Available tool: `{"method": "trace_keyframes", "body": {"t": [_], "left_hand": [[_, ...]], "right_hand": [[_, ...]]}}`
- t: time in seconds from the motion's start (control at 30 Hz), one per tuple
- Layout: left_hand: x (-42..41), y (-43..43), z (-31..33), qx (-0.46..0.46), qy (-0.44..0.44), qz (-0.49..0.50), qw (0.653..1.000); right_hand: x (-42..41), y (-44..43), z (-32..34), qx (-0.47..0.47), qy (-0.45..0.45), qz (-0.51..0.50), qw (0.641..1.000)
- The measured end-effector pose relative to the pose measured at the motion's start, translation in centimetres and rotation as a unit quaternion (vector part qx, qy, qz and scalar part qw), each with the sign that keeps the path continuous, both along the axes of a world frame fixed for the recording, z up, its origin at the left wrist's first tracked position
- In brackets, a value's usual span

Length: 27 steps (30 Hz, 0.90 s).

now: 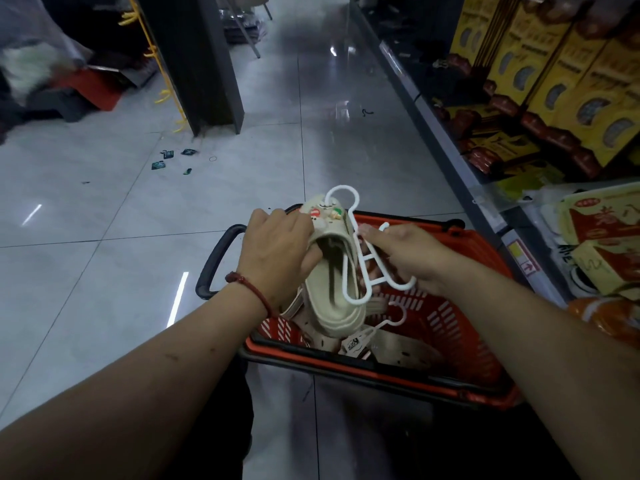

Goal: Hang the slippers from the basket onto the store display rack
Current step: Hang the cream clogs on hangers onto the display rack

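At frame centre, above the red plastic basket, my left hand grips the light, soft beige foam slipper at its strap while my right hand pinches the stiff white plastic hanger.

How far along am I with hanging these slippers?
Nothing visibly hung yet. In hand: left hand grips beige slippers while right hand holds a white hanger against them, above the red basket. Left: fit the hanger, hang them, then the other slippers lying in the basket.
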<state>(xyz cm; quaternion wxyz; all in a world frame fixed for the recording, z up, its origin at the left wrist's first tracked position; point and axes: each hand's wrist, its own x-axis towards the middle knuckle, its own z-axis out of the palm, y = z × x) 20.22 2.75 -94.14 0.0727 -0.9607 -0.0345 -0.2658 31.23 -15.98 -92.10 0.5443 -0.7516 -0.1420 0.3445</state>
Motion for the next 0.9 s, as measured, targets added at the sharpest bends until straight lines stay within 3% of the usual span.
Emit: {"method": "trace_keyframes", "body": {"t": [0.17, 0.33, 0.63, 0.77, 0.9], "left_hand": [[-0.2, -1.0, -0.7, 0.016, -0.007, -0.076, 0.997], [-0.2, -1.5, -0.1, -0.017, -0.012, -0.071, 0.997], [-0.5, -2.6, 0.5, -0.2, 0.048, -0.063, 0.977], [-0.1, -3.2, 0.7, -0.25, -0.014, -0.033, 0.967], [0.3, -2.9, 1.4, -0.384, -0.101, 0.032, 0.917]], "right_hand": [[0.5, 0.4, -0.3, -0.01, -0.048, -0.085, 0.995], [0.9, 1.0, -0.1, 0.024, -0.118, -0.152, 0.981], [0.4, 1.8, 0.7, 0.039, -0.282, -0.109, 0.952], [0.4, 1.9, 0.5, 0.052, -0.288, -0.103, 0.951], [0.2, 2.6, -0.1, 0.054, -0.314, -0.071, 0.945]]}}
